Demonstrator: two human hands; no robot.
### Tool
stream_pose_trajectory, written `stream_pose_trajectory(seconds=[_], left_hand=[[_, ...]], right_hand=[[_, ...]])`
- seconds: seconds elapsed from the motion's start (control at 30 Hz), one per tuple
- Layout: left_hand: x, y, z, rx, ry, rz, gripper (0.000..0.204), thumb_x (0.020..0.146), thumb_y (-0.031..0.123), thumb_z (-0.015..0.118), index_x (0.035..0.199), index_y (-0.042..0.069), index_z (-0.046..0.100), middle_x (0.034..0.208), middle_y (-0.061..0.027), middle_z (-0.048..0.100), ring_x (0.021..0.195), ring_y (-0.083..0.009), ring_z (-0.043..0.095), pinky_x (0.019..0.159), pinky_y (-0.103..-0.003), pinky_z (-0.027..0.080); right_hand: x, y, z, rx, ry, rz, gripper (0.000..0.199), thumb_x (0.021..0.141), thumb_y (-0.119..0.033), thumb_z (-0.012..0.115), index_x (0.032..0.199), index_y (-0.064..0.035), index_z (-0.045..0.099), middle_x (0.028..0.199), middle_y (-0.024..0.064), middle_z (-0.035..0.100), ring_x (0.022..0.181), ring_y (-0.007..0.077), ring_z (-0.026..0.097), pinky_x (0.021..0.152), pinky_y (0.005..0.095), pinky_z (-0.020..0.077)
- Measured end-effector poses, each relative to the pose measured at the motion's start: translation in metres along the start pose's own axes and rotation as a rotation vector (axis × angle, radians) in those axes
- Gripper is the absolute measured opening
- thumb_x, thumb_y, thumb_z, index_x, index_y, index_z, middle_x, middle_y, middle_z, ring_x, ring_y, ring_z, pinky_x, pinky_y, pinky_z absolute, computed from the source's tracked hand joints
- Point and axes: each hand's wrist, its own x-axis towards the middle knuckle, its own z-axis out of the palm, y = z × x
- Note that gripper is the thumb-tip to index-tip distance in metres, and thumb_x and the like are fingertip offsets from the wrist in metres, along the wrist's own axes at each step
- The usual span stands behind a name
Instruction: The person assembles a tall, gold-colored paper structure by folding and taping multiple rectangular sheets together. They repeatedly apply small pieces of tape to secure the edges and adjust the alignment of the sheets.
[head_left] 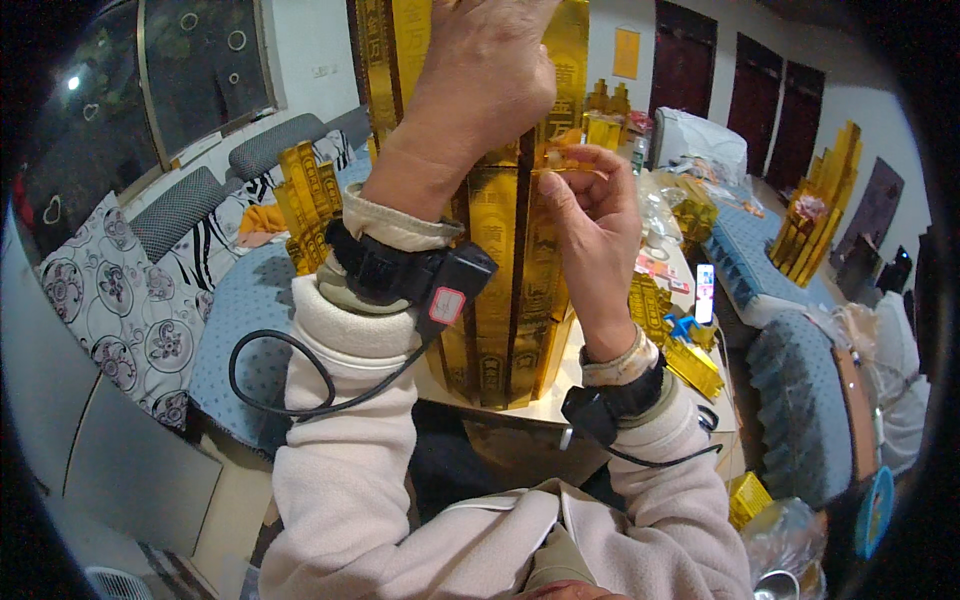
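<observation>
A tall tower of shiny gold cardboard panels [492,300] stands upright on the table in front of me. My left hand [485,75] is raised against its upper part, back of the hand toward me. Its fingers curl in, and what they hold, if anything, is hidden. Lower down, at the tower's right side, my right hand [600,215] has its thumb and forefinger pinched together by a panel edge. Something thin and small seems to be between those fingertips, too fine to name. Both wrists carry black strapped devices with cables.
The pale table [490,408] has folded gold pieces [690,365] and a lit phone [705,293] on its right. Another gold tower [818,205] stands on the blue-covered sofa at right. A smaller gold stack [305,205] rests on the left sofa. A black cable [237,370] loops from my left wrist.
</observation>
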Motion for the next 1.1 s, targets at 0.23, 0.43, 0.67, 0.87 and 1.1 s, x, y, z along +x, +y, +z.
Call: stream_pose_trajectory(seconds=[0.23, 0.43, 0.67, 0.87, 1.1], left_hand=[[-0.003, 0.000, 0.004, -0.016, 0.026, -0.019, 0.056, 0.082, 0.004, 0.054, 0.137, -0.007, 0.055, 0.140, -0.0255, 0.055, 0.152, -0.0382, 0.033, 0.127, -0.052, 0.016], [-0.004, 0.000, 0.005, -0.039, 0.045, -0.011, 0.055, 0.082, 0.003, 0.054, 0.135, -0.009, 0.055, 0.139, -0.0262, 0.055, 0.152, -0.0387, 0.033, 0.127, -0.053, 0.016], [-0.003, -0.001, 0.010, -0.058, 0.074, -0.012, 0.054, 0.082, 0.001, 0.052, 0.135, -0.009, 0.056, 0.137, -0.0257, 0.056, 0.151, -0.0385, 0.034, 0.127, -0.053, 0.017], [-0.004, 0.001, 0.013, -0.074, 0.100, -0.024, 0.054, 0.081, 0.001, 0.051, 0.133, -0.009, 0.057, 0.136, -0.0250, 0.057, 0.151, -0.0382, 0.034, 0.126, -0.055, 0.016], [-0.003, 0.000, 0.014, -0.090, 0.104, -0.032, 0.054, 0.080, 0.001, 0.052, 0.133, -0.009, 0.057, 0.135, -0.0249, 0.057, 0.151, -0.0376, 0.035, 0.126, -0.055, 0.016]], right_hand=[[-0.001, -0.002, 0.006, 0.016, 0.062, -0.051, 0.036, 0.098, -0.006, 0.071, 0.129, -0.0046, 0.055, 0.092, 0.0041, 0.069, 0.079, 0.0084, 0.063, 0.067, 0.0224, 0.0486], [0.002, -0.005, 0.006, -0.031, 0.075, 0.017, 0.037, 0.095, -0.008, 0.075, 0.126, -0.0026, 0.054, 0.089, 0.0037, 0.070, 0.076, 0.0081, 0.063, 0.067, 0.0229, 0.0506], [0.015, 0.000, 0.004, -0.134, 0.085, 0.010, 0.031, 0.093, -0.012, 0.078, 0.111, -0.0010, 0.055, 0.086, 0.0041, 0.069, 0.074, 0.0088, 0.063, 0.065, 0.0250, 0.0520], [0.018, 0.000, 0.001, -0.254, 0.106, 0.007, 0.029, 0.091, -0.017, 0.080, 0.099, -0.0006, 0.058, 0.083, 0.0045, 0.067, 0.074, 0.0098, 0.064, 0.066, 0.0258, 0.0531], [0.020, -0.002, 0.002, -0.310, 0.124, 0.004, 0.026, 0.091, -0.018, 0.079, 0.093, -0.0003, 0.060, 0.080, 0.0054, 0.069, 0.071, 0.0119, 0.067, 0.066, 0.0275, 0.0535]])
